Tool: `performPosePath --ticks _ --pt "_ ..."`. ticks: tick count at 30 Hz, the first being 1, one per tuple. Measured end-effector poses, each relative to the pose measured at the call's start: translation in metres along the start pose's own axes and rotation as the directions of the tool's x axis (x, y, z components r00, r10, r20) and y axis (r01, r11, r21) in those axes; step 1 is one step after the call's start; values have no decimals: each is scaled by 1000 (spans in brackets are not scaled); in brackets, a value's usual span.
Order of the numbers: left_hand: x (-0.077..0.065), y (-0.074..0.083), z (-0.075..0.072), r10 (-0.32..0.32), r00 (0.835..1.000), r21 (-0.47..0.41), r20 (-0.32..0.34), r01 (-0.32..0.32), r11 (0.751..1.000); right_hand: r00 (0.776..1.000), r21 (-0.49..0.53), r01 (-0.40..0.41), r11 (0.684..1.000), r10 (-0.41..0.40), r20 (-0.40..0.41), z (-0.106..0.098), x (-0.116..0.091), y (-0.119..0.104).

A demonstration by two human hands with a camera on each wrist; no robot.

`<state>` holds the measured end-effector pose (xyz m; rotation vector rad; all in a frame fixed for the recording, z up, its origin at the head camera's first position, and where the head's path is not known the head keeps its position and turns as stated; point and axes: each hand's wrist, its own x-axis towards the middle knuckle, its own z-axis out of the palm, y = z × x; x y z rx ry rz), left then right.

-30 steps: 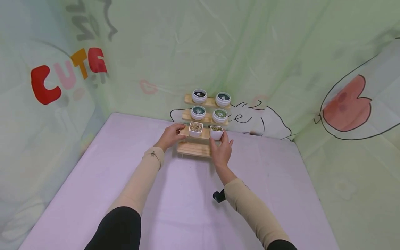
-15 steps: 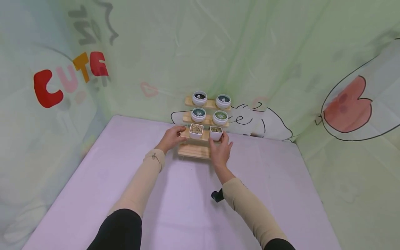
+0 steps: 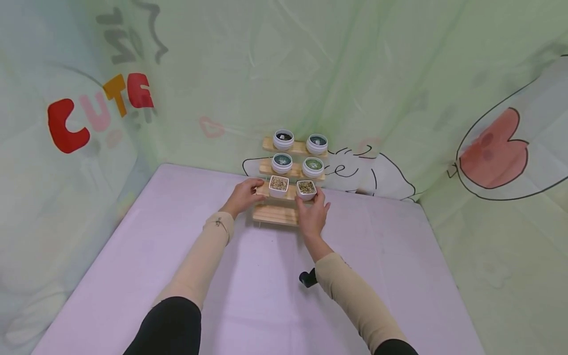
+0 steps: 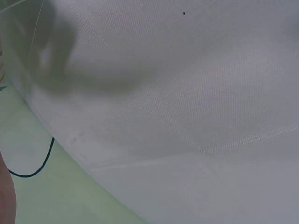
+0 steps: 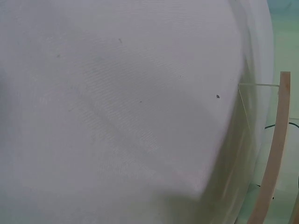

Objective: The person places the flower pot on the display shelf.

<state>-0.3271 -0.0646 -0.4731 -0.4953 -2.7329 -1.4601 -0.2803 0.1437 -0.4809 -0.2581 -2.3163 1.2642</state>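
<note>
A wooden tiered rack (image 3: pixel 276 215) stands at the back of the table in the head view. My left hand (image 3: pixel 241 196) holds the left end of its third step from the top, thumb and fingers about the board. With my right hand (image 3: pixel 312 217) I grip a small square white pot (image 3: pixel 306 190) filled with greenish-brown bits, at that step's right end. The pot leans a little towards me; whether its base touches the board is hidden. Left of it, a similar square pot (image 3: pixel 278 186) with beige bits sits on the same step.
Round white pots, one of them dark-filled (image 3: pixel 283 140), stand in pairs on the two upper steps. A black object (image 3: pixel 307 278) lies by my right sleeve. Printed curtains (image 3: pixel 222 74) surround the lilac tablecloth (image 3: pixel 257 296). The right wrist view shows a rack board (image 5: pixel 275 140).
The pot in my right hand has tipped towards me and shifted slightly left, so more of its filling shows. My left hand keeps its place on the rack. The head view has shifted slightly.
</note>
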Motion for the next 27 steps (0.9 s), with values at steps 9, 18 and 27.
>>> performPosePath --ticks 9,18,27 --pt "1 -2 0 -12 1000 4 9 12 1000 1000 22 -7 1000 7 4 1 -1 -2" --pt "2 -3 -2 -20 999 15 27 19 1000 998 -17 -27 1000 28 63 -1 2 5" --pt "1 -13 -5 -7 996 38 90 3 999 996 -65 4 998 1 88 -15 5 16"
